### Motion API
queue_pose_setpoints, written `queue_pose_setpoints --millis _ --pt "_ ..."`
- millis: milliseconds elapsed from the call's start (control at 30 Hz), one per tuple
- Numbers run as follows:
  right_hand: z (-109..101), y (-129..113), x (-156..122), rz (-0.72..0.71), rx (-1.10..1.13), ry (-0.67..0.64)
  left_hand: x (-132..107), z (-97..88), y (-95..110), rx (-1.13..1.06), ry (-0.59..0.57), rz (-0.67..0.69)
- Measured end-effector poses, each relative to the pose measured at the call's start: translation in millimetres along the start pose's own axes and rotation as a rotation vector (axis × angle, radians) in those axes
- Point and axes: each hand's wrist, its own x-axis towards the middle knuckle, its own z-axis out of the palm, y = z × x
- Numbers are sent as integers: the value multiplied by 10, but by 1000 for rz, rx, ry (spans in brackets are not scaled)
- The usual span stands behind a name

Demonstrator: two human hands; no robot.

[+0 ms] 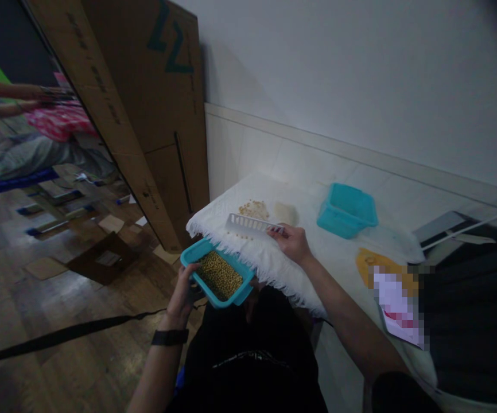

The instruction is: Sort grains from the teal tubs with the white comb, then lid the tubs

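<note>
The left hand (183,291) grips the left side of a blue tub (245,291) of beans (220,275), thumb over the rim, its other fingers mostly hidden. The tub is held at the near left edge of the white cloth (270,269). The right hand (292,244) pinches the right end of a slotted white tool (251,223) between thumb and fingers, over the cloth. Loose beans (253,209) lie just beyond the tool; a second tub (338,226) stands farther right.

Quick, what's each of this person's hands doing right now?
Left hand: closed on the rim of a teal container of small yellowish beans.
Right hand: closed, holding a white slotted tray by one end.
</note>
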Motion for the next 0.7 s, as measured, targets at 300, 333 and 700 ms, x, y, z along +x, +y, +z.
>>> queue_pose_setpoints --millis 300,333,700 --pt "-265 -75 -315 23 -51 46 -25 31 11 73 53 0" --pt "-284 -93 -360 19 -54 57 -12 21 12 76 51 -3" --pt "-247 -205 -537 -7 -129 88 8 1 26 63 24 -18"
